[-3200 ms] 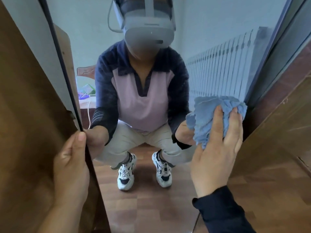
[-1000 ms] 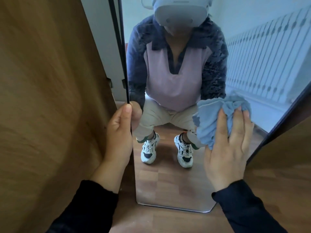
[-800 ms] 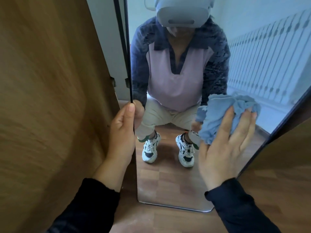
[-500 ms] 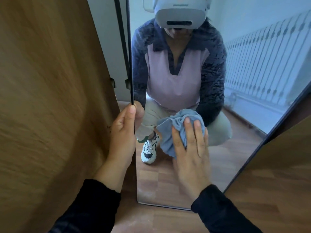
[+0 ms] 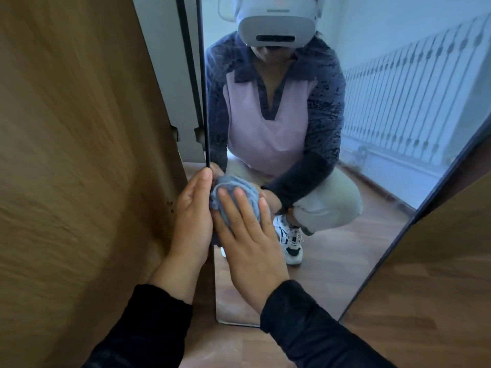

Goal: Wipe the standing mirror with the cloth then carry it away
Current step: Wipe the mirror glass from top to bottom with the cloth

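Observation:
The standing mirror (image 5: 345, 261) rises in front of me with a thin black frame, its bottom edge resting on the floor. It reflects a crouching person in a headset. My left hand (image 5: 192, 216) grips the mirror's left edge, thumb on the front of the frame. My right hand (image 5: 247, 235) lies flat with fingers spread, pressing the bunched blue cloth (image 5: 236, 193) against the glass right beside my left hand. Most of the cloth is hidden under my fingers.
A brown wooden panel (image 5: 79, 155) stands close on the left, touching the mirror's side. More brown wood (image 5: 438, 248) stands to the right of the mirror. Wooden floor (image 5: 411, 328) runs beneath. A white radiator shows only as a reflection.
My right hand has swept the cloth leftward and slightly down across the glass, from the mirror's right side to its left edge. My left hand has kept its grip on the frame.

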